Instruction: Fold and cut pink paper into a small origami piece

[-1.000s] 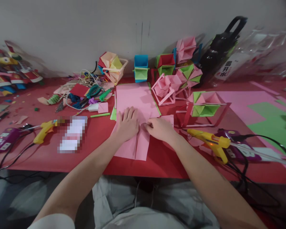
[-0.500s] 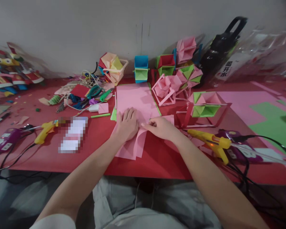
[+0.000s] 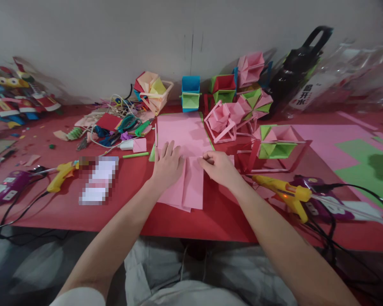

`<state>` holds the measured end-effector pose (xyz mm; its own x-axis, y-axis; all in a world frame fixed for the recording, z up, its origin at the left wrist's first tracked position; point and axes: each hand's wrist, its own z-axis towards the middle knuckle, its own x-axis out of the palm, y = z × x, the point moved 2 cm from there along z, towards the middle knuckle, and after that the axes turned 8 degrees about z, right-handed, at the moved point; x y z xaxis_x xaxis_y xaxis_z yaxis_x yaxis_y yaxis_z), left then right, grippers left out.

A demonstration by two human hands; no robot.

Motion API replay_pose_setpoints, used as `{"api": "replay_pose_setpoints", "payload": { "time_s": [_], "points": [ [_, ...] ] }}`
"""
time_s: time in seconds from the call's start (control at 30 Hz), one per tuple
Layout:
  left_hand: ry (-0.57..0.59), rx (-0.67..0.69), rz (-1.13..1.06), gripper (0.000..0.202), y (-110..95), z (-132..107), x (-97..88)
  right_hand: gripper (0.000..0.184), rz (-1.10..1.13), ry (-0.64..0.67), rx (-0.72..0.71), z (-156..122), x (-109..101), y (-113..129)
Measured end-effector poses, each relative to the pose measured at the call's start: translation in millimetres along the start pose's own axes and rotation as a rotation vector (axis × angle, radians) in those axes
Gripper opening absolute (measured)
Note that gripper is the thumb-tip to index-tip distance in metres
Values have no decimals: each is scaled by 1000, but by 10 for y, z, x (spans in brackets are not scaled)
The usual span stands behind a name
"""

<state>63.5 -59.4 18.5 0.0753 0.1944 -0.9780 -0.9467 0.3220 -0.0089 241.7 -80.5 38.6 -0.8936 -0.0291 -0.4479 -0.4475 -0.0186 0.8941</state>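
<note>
A folded pink paper (image 3: 194,187) lies near the front edge of the red table, with a crease or overlapping edge running down its middle. My left hand (image 3: 169,163) rests flat on its left part, fingers spread and pointing away from me. At the upper right edge of that paper, my right hand (image 3: 218,166) has its fingers curled in a pinch on the edge; the fingertips are partly hidden. Behind both hands lies a stack of pink sheets (image 3: 181,129), with green paper showing along its sides.
Yellow glue guns lie left (image 3: 62,176) and right (image 3: 281,189), with cables. A blurred-out phone (image 3: 98,180) is at left. Paper models (image 3: 276,144) stand behind my right hand. Scissors (image 3: 127,122) sit among scraps. A black bottle (image 3: 295,63) leans at the back.
The right part of the pink paper, curled up toward my left hand before, now lies flatter and further right. My right hand has moved slightly right; my left hand's fingers have spread.
</note>
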Motion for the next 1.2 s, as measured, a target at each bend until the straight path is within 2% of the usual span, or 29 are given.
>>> {"api": "replay_pose_setpoints", "payload": {
  "time_s": [0.17, 0.3, 0.43, 0.63, 0.73, 0.97, 1.1, 1.2],
  "points": [
    [21, -7, 57, 52, -22, 14, 59, 27, -23, -67, -12, 47, 73, -23],
    [68, -12, 21, 55, 4, 50, 166, 32, -39, -1, 12, 58, 132, -28],
    [69, -33, 12, 54, 23, 71, 206, 37, -199, 79, 22, 53, 163, -46],
    [27, -56, 35, 59, 9, 74, 236, 33, -509, 111, 0, 48, 183, -42],
    [45, -56, 57, 59, 3, 75, 250, 31, -573, 138, 10, 40, 191, -23],
    [38, -43, 91, 58, 9, 71, 283, 32, -553, 149, -17, -6, 181, 6],
    [39, -37, 83, 58, 10, 61, 266, 51, -370, 165, 70, -41, 158, 62],
    [28, -25, 82, 57, 6, 54, 247, 48, -330, 205, 110, -48, 153, 83]
  ]
}}
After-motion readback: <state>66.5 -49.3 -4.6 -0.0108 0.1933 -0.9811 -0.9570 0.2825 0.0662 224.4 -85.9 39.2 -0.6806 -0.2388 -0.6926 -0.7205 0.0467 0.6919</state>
